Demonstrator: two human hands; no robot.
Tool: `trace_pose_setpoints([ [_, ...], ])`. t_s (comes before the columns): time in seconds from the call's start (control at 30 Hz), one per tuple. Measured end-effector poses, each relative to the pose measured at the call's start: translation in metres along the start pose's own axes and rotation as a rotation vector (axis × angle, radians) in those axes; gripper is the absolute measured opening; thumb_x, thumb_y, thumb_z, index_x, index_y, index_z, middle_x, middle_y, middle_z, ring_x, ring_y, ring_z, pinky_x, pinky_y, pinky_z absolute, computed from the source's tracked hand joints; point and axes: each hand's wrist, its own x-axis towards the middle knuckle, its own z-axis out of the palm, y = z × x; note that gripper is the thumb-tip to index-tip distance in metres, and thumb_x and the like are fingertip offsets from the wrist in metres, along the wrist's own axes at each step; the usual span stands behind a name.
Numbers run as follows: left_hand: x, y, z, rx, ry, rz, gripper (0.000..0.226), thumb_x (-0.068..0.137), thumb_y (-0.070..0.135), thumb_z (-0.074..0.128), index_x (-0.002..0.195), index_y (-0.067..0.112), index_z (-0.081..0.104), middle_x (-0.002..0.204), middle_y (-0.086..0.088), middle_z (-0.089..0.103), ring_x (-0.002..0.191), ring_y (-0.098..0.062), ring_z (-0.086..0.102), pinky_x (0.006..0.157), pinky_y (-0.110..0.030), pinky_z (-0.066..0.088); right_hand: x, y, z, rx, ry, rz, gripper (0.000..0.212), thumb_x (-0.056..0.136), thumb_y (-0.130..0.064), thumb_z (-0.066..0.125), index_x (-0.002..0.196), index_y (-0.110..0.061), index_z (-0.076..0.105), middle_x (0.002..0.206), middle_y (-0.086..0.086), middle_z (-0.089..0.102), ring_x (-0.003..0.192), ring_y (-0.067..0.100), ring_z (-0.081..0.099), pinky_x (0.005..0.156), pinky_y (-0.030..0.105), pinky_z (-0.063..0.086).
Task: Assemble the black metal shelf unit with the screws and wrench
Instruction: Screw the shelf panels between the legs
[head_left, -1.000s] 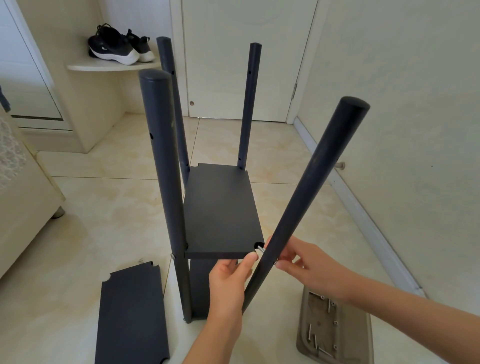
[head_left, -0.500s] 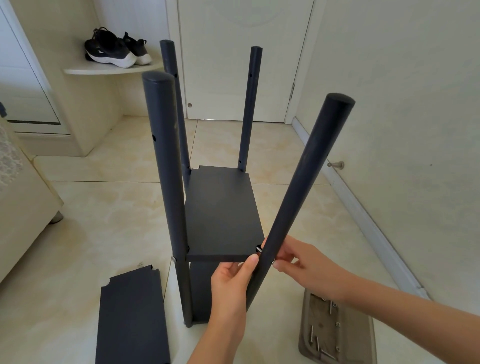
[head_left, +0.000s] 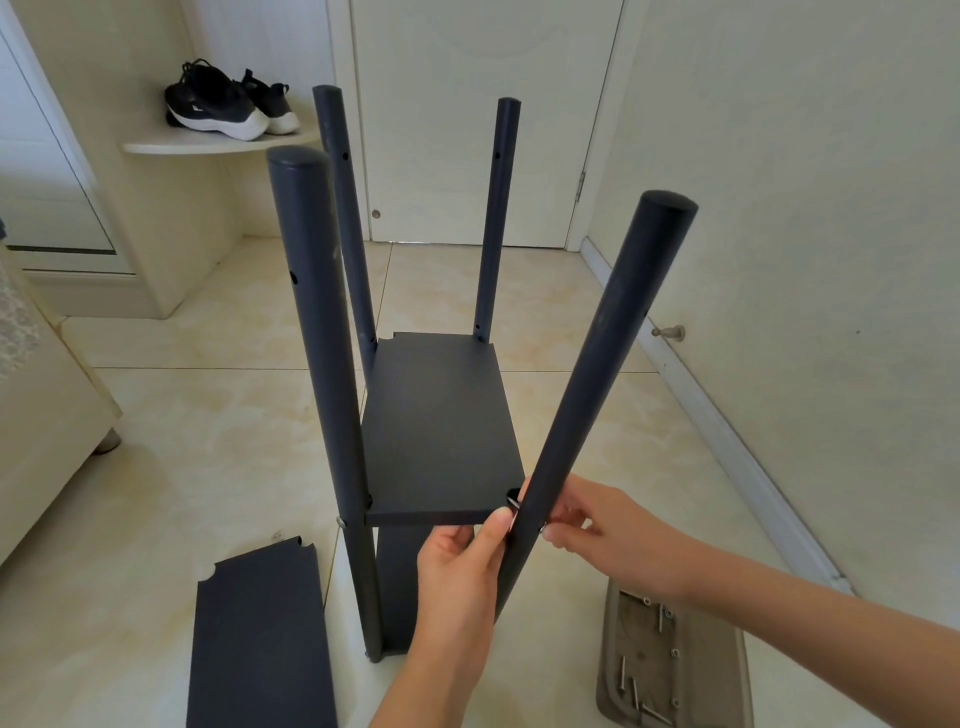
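Head view: the tilted dark round metal pole (head_left: 597, 395) has swung in from its wider lean and nearly meets the front-right corner of the flat black shelf board (head_left: 441, 426). The left hand (head_left: 457, 587) grip pinches that corner. The right hand (head_left: 608, 530) grip pinches a small silvery screw (head_left: 514, 503) through the pole, likely ready for seating.

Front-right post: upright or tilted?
Tilted. The front-right post leans right at its top, unlike the front-left post; the left hand grips the shelf corner beside it; the right hand pinches a screw at it.
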Motion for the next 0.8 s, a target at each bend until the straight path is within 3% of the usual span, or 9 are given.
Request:
trace_pose_setpoints([
  [0.17, 0.0005, 0.0009, 0.0003, -0.017, -0.008, -0.003, 0.009, 0.09, 0.008, 0.068, 0.09, 0.013, 0.076, 0.096, -0.011, 0.078, 0.092, -0.022, 0.076, 0.066, -0.018, 0.057, -0.0018, 0.0023, 0.0013, -0.055, 0.05, -0.039, 0.025, 0.1, -0.025, 0.052, 0.124, -0.032, 0.048, 0.096, -0.01, 0.062, 0.088, 0.006, 0.06, 0.071, 0.01, 0.044],
  [0.3, -0.0009, 0.0001, -0.0003, 0.0, 0.006, -0.011, 0.007, 0.092, 0.007, 0.067, 0.096, 0.008, 0.072, 0.094, -0.011, 0.078, 0.088, -0.021, 0.076, 0.065, -0.018, 0.057, -0.002, 0.0016, 0.0056, -0.049, 0.115, -0.066, 0.032, 0.098, -0.026, 0.056, 0.123, -0.039, 0.041, 0.087, -0.012, 0.059, 0.083, 0.007, 0.06, 0.071, 0.012, 0.047],
  [0.5, 0.0008, -0.0006, -0.0028, 0.04, -0.002, -0.018, 0.012, 0.09, 0.013, 0.069, 0.101, 0.009, 0.071, 0.096, -0.008, 0.078, 0.091, -0.022, 0.075, 0.067, -0.02, 0.057, -0.0005, -0.0011, 0.0027, -0.03, 0.102, -0.056, 0.034, 0.097, -0.027, 0.057, 0.12, -0.041, 0.036, 0.097, -0.01, 0.061, 0.089, 0.008, 0.061, 0.075, 0.013, 0.048],
  [0.67, 0.001, -0.0002, -0.0025, -0.038, -0.033, -0.011, 0.03, 0.082, 0.017, 0.071, 0.108, 0.003, 0.068, 0.103, -0.013, 0.076, 0.1, -0.025, 0.074, 0.079, -0.026, 0.059, 0.0003, -0.0029, 0.0023, -0.044, 0.098, -0.046, 0.035, 0.098, -0.028, 0.056, 0.119, -0.044, 0.033, 0.102, -0.008, 0.062, 0.091, 0.008, 0.062, 0.076, 0.012, 0.048],
  [0.8, 0.0, -0.0002, -0.0024, -0.028, -0.019, -0.018, 0.019, 0.087, 0.013, 0.069, 0.104, 0.006, 0.07, 0.099, -0.013, 0.077, 0.095, -0.024, 0.075, 0.069, -0.019, 0.058, 0.0007, -0.0018, 0.0029, -0.064, 0.107, -0.045, 0.034, 0.098, -0.029, 0.056, 0.12, -0.043, 0.034, 0.096, -0.012, 0.06, 0.089, 0.007, 0.062, 0.074, 0.011, 0.048],
])
